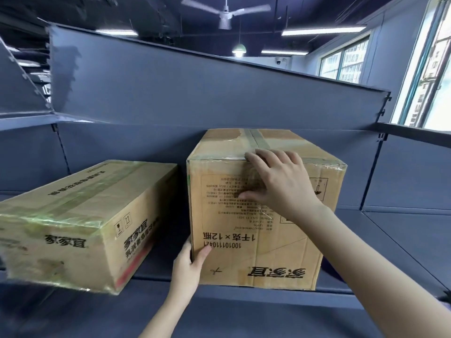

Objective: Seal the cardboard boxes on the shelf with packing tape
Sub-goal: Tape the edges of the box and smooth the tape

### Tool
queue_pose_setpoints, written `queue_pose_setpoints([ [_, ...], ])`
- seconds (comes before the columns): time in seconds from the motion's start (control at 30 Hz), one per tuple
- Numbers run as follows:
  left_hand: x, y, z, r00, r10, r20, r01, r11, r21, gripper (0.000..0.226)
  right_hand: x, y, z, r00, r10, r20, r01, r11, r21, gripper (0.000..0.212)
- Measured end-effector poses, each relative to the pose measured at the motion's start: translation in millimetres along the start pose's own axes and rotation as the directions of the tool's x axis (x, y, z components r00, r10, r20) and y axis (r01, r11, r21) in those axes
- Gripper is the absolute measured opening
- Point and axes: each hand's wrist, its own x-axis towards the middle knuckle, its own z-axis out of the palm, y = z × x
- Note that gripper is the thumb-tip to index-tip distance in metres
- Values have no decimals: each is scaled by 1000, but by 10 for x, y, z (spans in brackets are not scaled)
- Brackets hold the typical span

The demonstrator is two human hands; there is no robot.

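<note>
Here's the tall brown cardboard box point(263, 240), upright on the blue-grey metal shelf point(244, 311), and both hands are on it. The right hand point(275, 181) lies flat high on its front face, fingers point(258, 162) straight and spread, pressing down the clear packing tape point(258, 140) that runs over the top seam. The left hand point(188, 267) grips its lower left edge, thumb in front, the rest hidden round the side. Stiff walls, slick tape, likely weighty if full, so it's best steadied at the corners. Just left of it lies a low tape-wrapped cardboard box point(80, 215), crowding that left hand. Behind it rises the grey back panel point(170, 93).
</note>
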Motion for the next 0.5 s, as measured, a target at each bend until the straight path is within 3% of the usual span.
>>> queue_pose_setpoints([
  [0.1, 2, 91, -47, 979, 103, -177, -95, 994, 55, 26, -36, -42, 8, 995, 52, -88, -50, 999, 19, 80],
  [0.17, 143, 381, -192, 903, 253, -346, -232, 967, 101, 25, -33, -95, -4, 982, 73, -175, -66, 997, 47, 77],
  [0.23, 332, 786, -366, 836, 382, -394, -357, 924, 138, 21, -25, -166, -18, 982, 50, -181, -41, 998, 57, 75],
  [0.33, 371, 1056, -455, 880, 350, -320, -379, 925, -29, 27, -50, -160, -54, 992, 74, -105, -62, 992, 108, 76],
  [0.4, 248, 892, -426, 948, 251, -193, -290, 935, -206, 42, -69, -116, -79, 989, 97, -108, -83, 988, 127, 76],
  [0.5, 53, 498, -352, 995, 91, 35, -87, 991, -101, 60, -66, -187, -81, 989, 72, -130, -56, 991, 122, 76],
])
